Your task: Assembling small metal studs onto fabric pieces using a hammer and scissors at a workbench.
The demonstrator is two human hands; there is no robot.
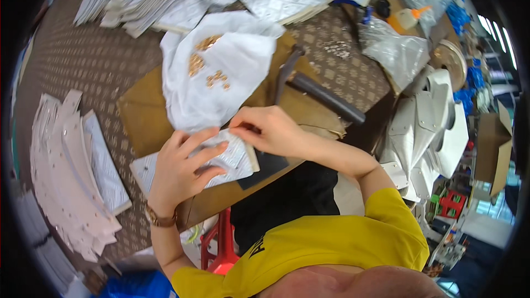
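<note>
Along the left edge of the bench (83,72) a fanned stack of pale curved strips (72,171) lies, with small holes near their ends; they look thin and rigid, like lining pieces cut to an arc.

Toward the near edge, the left hand (185,171) lies flat and spread on a grey curved pad (229,157), fingers splayed across its textured face and pressing it onto a brown board (143,116). A watch (160,218) sits on that wrist. The pad looks stiff and fairly light, a flat slab with a thicker pale edge at its right end; its matte, rough surface probably gives good purchase, so it would likely not slip under a flat palm. The long edges or the thick end look like the surest places to take hold of it, since the face is broad and offers nothing to pinch.

The right hand (270,129) is curled narrow at the pad's upper right corner, fingertips drawn together as though pinching something small; whether it holds anything cannot be told.

Just behind both hands a white plastic bag (221,72) lies open on the board, with a scatter of small brass-coloured rivets (199,60) on it. These appear tiny, hard and apt to roll.

Right of the bag a dark hammer (320,94) rests near the bench's right edge, handle pointing right.
</note>
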